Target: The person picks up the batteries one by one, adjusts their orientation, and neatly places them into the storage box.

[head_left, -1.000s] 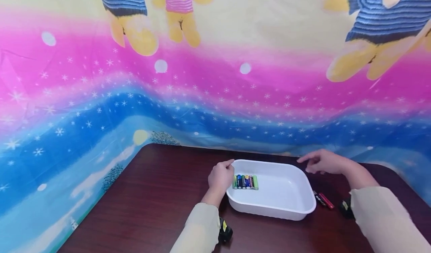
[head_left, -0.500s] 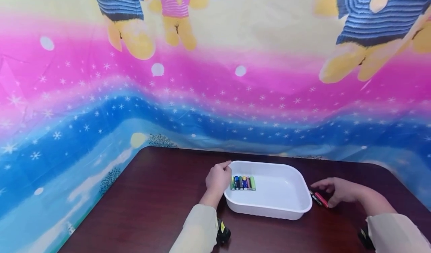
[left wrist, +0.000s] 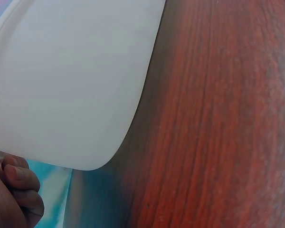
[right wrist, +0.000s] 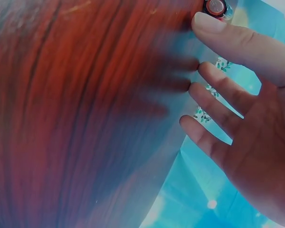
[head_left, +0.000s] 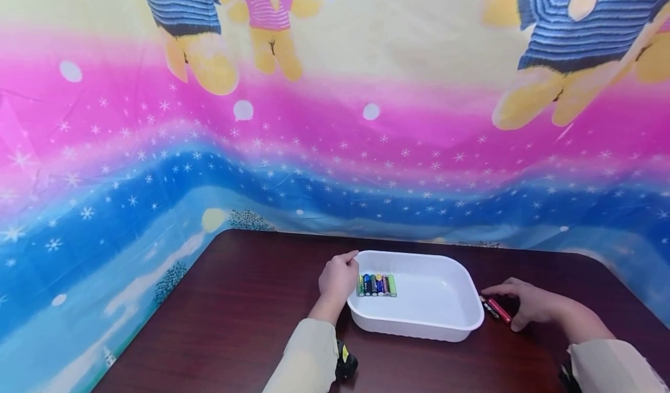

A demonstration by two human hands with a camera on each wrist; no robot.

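Note:
A white plastic tray (head_left: 419,317) sits on the dark wooden table. My left hand (head_left: 337,277) grips its left rim, with curled fingers (left wrist: 21,178) showing below the rim in the left wrist view. Inside the tray, at its left end, several batteries (head_left: 377,285) lie side by side in a row. Just off the tray's right side, a red battery (head_left: 499,310) and a black one (head_left: 489,308) lie on the table. My right hand (head_left: 536,304) spans the red battery, thumb tip right at its near end and index finger reaching over the far end. The other fingers are spread and relaxed in the right wrist view.
The brown table (head_left: 235,311) has rounded back corners. Behind it hangs a colourful cloth (head_left: 314,149) printed with bears and snowflakes. A black wrist camera (head_left: 345,361) sits under the left sleeve.
My right hand has come down from above the tray's back right corner to the loose batteries. The left hand stays on the rim. The head view has shifted slightly.

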